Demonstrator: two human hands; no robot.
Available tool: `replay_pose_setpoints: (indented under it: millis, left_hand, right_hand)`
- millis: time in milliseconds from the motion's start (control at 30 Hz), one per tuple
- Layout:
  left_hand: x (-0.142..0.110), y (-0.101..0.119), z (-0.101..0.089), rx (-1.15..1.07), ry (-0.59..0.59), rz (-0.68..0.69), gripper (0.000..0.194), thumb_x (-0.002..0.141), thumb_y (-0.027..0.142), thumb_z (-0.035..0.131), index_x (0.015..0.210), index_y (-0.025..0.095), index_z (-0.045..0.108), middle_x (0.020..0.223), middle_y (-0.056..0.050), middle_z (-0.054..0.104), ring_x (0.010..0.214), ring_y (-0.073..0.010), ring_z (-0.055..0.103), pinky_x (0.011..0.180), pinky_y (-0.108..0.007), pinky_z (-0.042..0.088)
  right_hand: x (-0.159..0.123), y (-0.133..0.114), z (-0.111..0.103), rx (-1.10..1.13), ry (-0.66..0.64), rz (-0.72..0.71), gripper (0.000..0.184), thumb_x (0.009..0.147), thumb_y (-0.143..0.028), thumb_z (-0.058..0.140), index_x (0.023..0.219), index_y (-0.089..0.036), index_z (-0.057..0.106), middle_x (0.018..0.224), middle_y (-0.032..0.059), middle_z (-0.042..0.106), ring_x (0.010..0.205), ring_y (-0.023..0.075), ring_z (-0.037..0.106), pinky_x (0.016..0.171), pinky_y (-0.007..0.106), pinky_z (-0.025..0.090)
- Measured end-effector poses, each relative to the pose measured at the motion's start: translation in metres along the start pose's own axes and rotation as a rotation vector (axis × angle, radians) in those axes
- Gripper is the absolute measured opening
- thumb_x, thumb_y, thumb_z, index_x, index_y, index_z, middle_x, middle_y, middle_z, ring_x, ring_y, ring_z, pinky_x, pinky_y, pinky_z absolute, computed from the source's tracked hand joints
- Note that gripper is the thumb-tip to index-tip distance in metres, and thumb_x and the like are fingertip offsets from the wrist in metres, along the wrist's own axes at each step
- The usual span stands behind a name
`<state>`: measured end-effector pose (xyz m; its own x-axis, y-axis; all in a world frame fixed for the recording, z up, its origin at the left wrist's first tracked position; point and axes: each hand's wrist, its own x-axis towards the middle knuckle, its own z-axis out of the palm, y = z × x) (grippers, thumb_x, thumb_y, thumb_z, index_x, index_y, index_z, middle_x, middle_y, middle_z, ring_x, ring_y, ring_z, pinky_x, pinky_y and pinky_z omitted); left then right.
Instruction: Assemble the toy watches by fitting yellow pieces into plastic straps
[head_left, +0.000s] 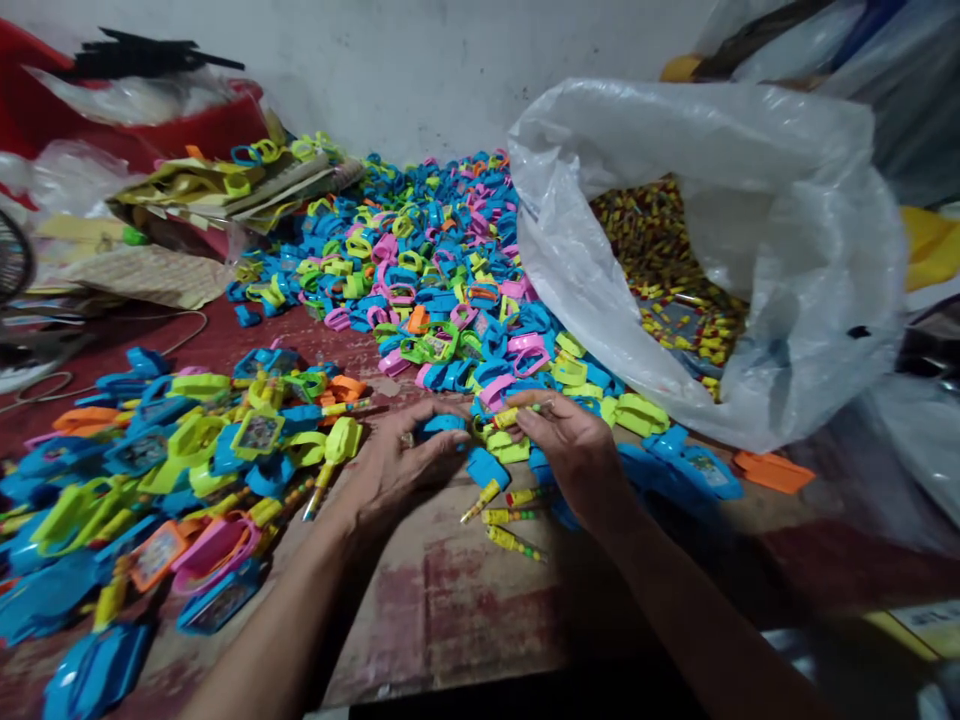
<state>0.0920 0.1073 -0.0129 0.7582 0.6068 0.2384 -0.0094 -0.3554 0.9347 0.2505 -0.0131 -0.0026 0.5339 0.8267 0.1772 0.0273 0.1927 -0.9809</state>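
Note:
My left hand (401,465) grips a small blue plastic toy piece (442,425) at its fingertips, low in the middle of the view. My right hand (574,450) pinches a thin yellow tube (516,415) with coloured beads and points its end at the blue piece. The two hands nearly touch. Three more yellow tubes (510,517) lie on the worn board just below them, beside a loose blue piece (487,467).
A big heap of blue, green, pink and yellow plastic pieces (427,260) stretches behind the hands. Assembled pieces (150,470) are piled at the left. An open clear plastic bag (720,250) of yellow tubes lies at the right. Red crates and papers (187,190) stand back left.

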Motion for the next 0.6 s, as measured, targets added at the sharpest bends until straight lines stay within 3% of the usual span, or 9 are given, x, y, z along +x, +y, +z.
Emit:
replay_pose_setpoints:
  millis: [100,167,267,367,600]
  left_hand:
    - [-0.006,0.016,0.009,-0.129,-0.016,-0.174,0.029,0.082,0.042,0.070,0.095,0.017,0.064,0.089,-0.003,0.068,0.080,-0.0163,0.062,0.074,-0.027,0.048]
    - [-0.008,0.022,0.013,-0.194,-0.019,-0.220,0.032,0.081,0.041,0.070,0.101,0.018,0.062,0.095,-0.004,0.067,0.082,-0.0162,0.062,0.072,-0.026,0.048]
    - [-0.008,0.028,0.015,-0.200,-0.045,-0.201,0.035,0.081,0.039,0.070,0.109,0.019,0.063,0.114,-0.006,0.065,0.101,-0.0200,0.062,0.085,-0.029,0.048]
    - [-0.009,0.027,0.015,-0.202,-0.041,-0.198,0.034,0.081,0.038,0.071,0.108,0.019,0.064,0.119,-0.008,0.064,0.109,-0.0223,0.059,0.091,-0.031,0.046]
    - [-0.010,0.021,0.018,-0.275,-0.069,-0.228,0.033,0.080,0.041,0.072,0.099,0.017,0.058,0.094,-0.004,0.066,0.081,-0.0149,0.060,0.073,-0.026,0.046]
  right_hand:
    - [0.002,-0.001,0.005,0.022,0.001,0.002,0.019,0.080,-0.034,0.067,0.092,-0.019,0.069,0.078,0.0005,0.070,0.071,0.0146,0.063,0.069,0.025,0.050]
    - [0.002,0.002,0.008,0.017,0.001,0.019,0.019,0.080,-0.034,0.067,0.090,-0.019,0.068,0.076,0.0006,0.070,0.069,0.0145,0.063,0.067,0.025,0.051]
    - [0.000,0.005,0.011,-0.024,0.001,0.045,0.019,0.080,-0.035,0.066,0.089,-0.018,0.067,0.075,0.0005,0.070,0.068,0.0144,0.063,0.065,0.025,0.051]
    - [-0.002,0.004,0.013,-0.016,0.005,0.056,0.018,0.079,-0.034,0.066,0.086,-0.018,0.067,0.073,0.0002,0.069,0.067,0.0139,0.062,0.065,0.025,0.050]
    - [-0.001,0.000,0.015,0.101,0.039,0.087,0.018,0.078,-0.034,0.068,0.083,-0.016,0.066,0.067,-0.0004,0.066,0.062,0.0128,0.061,0.061,0.024,0.050]
